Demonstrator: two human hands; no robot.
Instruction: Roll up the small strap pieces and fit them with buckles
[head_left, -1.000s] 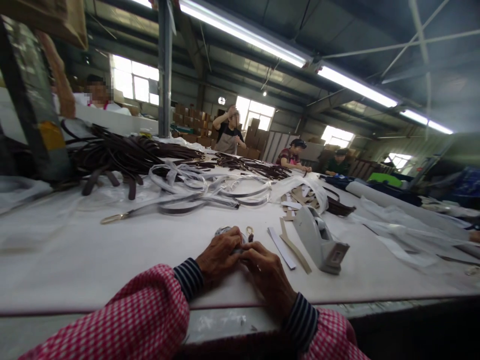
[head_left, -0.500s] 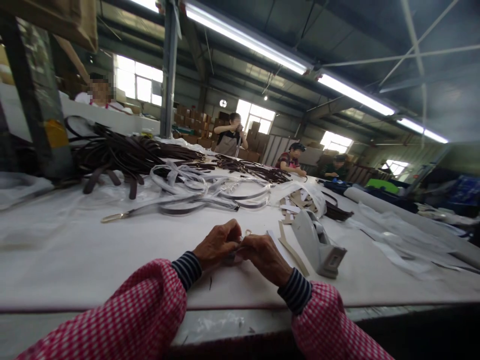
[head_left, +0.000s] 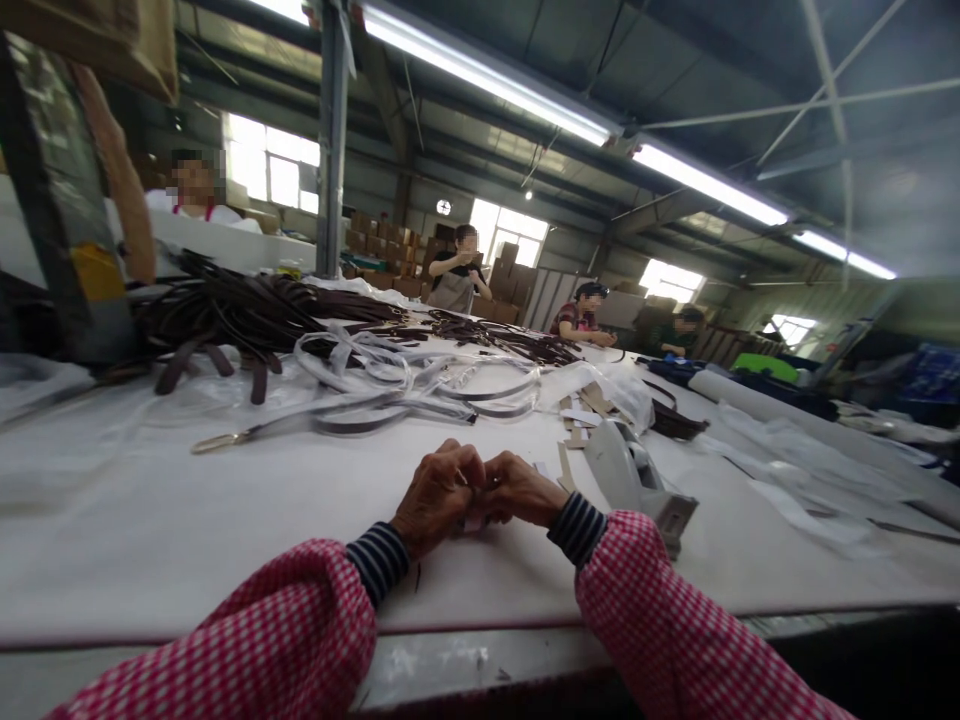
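My left hand point(head_left: 436, 496) and my right hand point(head_left: 517, 489) are pressed together on the white table point(head_left: 187, 520), fingers curled and meeting over a small item that the fingers hide. Both wrists show striped cuffs and red-checked sleeves. A grey tape dispenser point(head_left: 637, 478) stands just right of my right hand. Thin paper strips point(head_left: 564, 466) lie between the hand and the dispenser.
A pile of dark straps point(head_left: 232, 315) and clear-wrapped straps point(head_left: 405, 385) fill the table's far left and middle. Cardboard pieces point(head_left: 592, 405) lie behind the dispenser. Three people work at the far end, and another sits at the far left. White sheets point(head_left: 810, 460) cover the right side.
My hands have drawn closer together and a little toward me. The small ring-like piece seen between the fingers a second ago is now hidden. My right elbow has swung inward.
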